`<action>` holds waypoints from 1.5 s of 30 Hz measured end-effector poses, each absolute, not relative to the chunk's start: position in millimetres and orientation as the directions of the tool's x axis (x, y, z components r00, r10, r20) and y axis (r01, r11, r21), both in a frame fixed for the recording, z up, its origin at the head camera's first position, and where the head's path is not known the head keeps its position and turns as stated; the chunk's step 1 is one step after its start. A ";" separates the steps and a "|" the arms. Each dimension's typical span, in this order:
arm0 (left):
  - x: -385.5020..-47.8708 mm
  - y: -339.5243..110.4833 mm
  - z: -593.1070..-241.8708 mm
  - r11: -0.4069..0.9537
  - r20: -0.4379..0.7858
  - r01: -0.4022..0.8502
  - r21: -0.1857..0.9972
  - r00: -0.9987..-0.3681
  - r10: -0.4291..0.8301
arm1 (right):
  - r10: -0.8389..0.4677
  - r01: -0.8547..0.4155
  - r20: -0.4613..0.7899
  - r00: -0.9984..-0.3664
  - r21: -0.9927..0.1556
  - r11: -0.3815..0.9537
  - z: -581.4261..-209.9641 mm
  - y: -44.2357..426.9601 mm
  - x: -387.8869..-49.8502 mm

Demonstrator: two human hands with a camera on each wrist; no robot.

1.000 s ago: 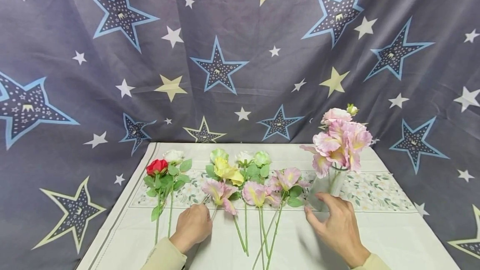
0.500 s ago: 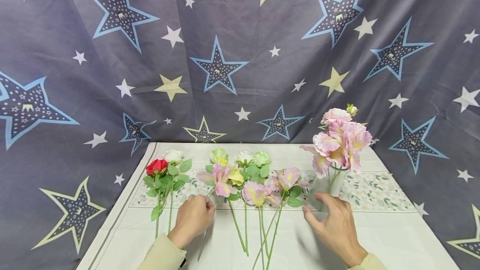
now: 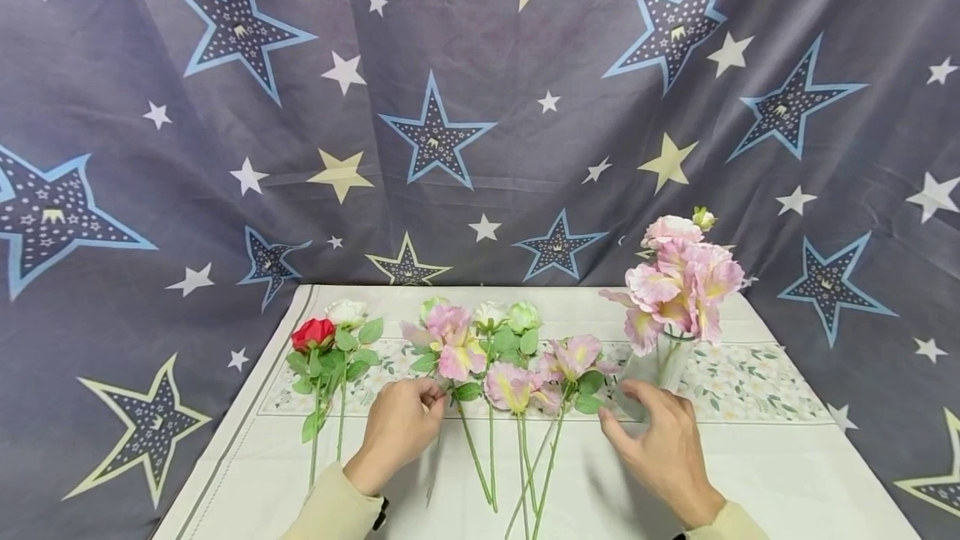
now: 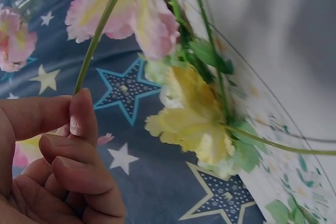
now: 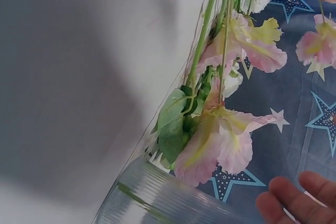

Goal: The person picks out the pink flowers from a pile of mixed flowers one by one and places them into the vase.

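Observation:
In the head view my left hand [image 3: 405, 423] pinches the stem of a pink iris [image 3: 453, 348], whose bloom is raised over the flowers behind it. The stem [image 4: 97, 35] runs between thumb and forefinger in the left wrist view, with part of the bloom [image 4: 23, 153] behind the fingers. My right hand [image 3: 663, 444] stands at the near side of a clear ribbed glass vase [image 3: 671, 365], fingers loosely bent. Whether it touches the glass I cannot tell. Pink irises [image 3: 682, 282] and a pale pink bloom [image 3: 672, 230] stand upright in the vase.
Between the hands lie two pink irises [image 3: 513, 386] [image 3: 576, 357], with pale green and white roses [image 3: 523, 317] behind. A red rose [image 3: 313, 333] and a white rose [image 3: 347, 312] lie at left. The white table [image 3: 247, 473] ends at a star-patterned curtain [image 3: 480, 40].
My left hand has moved right and slightly away from me, carrying the pink iris, whose bloom rises and now covers the yellow flower. My right hand has shifted slightly left beside the vase.

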State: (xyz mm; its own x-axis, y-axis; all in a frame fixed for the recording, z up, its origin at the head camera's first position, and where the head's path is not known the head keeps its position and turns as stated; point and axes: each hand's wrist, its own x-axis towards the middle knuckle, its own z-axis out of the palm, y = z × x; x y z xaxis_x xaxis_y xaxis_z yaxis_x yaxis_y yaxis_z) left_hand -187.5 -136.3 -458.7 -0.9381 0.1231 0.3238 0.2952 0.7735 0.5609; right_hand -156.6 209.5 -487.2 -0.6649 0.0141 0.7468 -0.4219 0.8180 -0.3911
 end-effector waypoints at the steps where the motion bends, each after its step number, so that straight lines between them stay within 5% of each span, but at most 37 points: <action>1: -187.5 -134.2 -457.5 0.766 0.331 0.300 0.569 -0.936 0.121 | 0.016 -0.421 0.747 -0.665 -0.393 0.817 -486.8 208.8 -156.9; 16: -186.0 -108.5 -442.1 0.565 0.388 0.363 0.740 -0.918 0.082 | 0.017 -0.445 0.761 -0.649 -0.397 0.803 -478.4 195.5 -157.7; 25: -186.9 -94.8 -437.6 0.508 0.470 0.432 0.745 -0.881 0.060 | 0.005 -0.480 0.762 -0.648 -0.414 0.774 -471.6 185.5 -157.2; 45: -183.6 -75.5 -435.0 0.396 0.453 0.451 0.800 -0.887 0.096 | -0.068 -0.563 0.777 -0.626 -0.390 0.728 -465.3 157.1 -157.1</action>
State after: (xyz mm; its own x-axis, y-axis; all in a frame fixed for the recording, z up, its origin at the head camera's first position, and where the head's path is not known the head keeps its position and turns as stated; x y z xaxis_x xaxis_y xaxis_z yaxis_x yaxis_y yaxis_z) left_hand -183.6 -75.5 -435.0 -0.8866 0.0960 0.4525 0.4511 0.3964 0.7996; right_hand -157.1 157.1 -465.3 -0.6257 -0.0679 0.7771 -0.5635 0.7283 -0.3900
